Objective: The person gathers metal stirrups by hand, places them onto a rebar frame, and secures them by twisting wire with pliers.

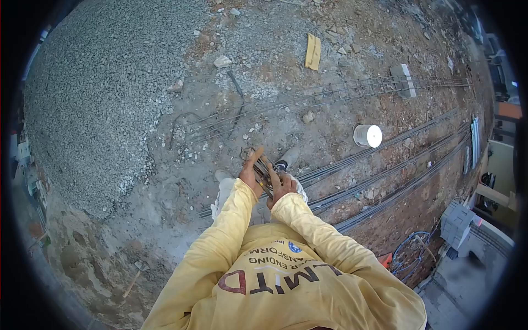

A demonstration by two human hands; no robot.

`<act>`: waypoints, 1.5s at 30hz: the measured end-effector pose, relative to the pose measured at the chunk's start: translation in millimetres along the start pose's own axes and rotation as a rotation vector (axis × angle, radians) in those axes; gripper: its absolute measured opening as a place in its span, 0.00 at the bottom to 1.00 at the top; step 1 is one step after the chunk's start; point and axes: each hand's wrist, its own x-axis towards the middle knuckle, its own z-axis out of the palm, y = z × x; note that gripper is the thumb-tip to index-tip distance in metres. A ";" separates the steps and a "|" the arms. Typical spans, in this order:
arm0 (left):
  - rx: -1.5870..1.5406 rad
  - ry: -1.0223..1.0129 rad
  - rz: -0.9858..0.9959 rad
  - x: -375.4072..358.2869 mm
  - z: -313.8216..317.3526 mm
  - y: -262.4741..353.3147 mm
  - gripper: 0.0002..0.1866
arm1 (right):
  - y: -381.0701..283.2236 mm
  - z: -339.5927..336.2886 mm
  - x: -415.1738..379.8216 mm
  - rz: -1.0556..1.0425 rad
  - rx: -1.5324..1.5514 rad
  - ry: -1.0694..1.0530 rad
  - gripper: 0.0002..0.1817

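In front of my body, my left hand (250,175) and my right hand (282,187) are closed around a small bundle of bent steel rods (264,177), which look like rebar stirrups. My left fingers press along its far side, and my right hand grips the near side. A loop of the bundle shows past my left fingers. My palms hide part of it. Just beyond the bundle is a shoe (289,158) on the dirt. Long rebar rods (330,171) lie on the ground to the right of my hands.
A gravel heap (104,93) covers the left. Ahead lie a rebar cage (330,93), a concrete block (403,81) and a yellow piece (313,52). A white bucket (367,136) stands right. Blue hose (410,256) and stacked grey blocks (457,223) are lower right; a hammer-like tool (135,278) lies lower left.
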 end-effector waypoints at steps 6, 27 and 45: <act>-0.042 -0.009 -0.056 10.2 -73.7 31.8 0.37 | -37.9 63.3 16.5 0.138 0.184 -0.040 0.35; 0.332 0.098 -0.105 284.7 -289.4 51.8 0.32 | 389.6 230.6 210.9 0.391 -0.171 -0.063 0.31; 0.572 -0.120 -0.209 437.0 -435.6 70.5 0.44 | 116.7 439.0 525.6 -0.688 0.042 -0.537 0.39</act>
